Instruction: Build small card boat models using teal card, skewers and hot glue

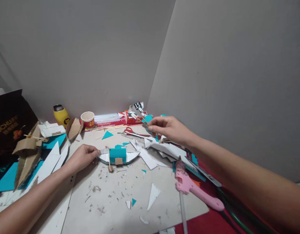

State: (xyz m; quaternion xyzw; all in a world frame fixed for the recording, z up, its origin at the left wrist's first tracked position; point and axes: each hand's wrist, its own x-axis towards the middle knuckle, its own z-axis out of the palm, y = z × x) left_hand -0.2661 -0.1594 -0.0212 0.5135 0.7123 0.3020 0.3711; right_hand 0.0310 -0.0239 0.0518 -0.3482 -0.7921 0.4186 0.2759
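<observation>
My left hand (84, 156) pinches the left tip of a small model boat (117, 154). The boat has a pale, curved hull, a teal rounded cover in its middle and a brown cardboard square on the near side. By the cover, a thin stick with a brown piece at its lower end hangs over the side. Raised above the scraps, my right hand (164, 126) has its fingers closed on a thin wooden stick (143, 121). Red-handled scissors (129, 130) lie to the left of that hand.
At right, a pink glue gun (186, 183) lies beside a cutter knife (205, 172). A paper cup (88, 119) and a yellow bottle (61, 115) stand at the back. Cardboard boats (28, 156) sit at left. White offcuts (154, 195) and teal bits are scattered on the board.
</observation>
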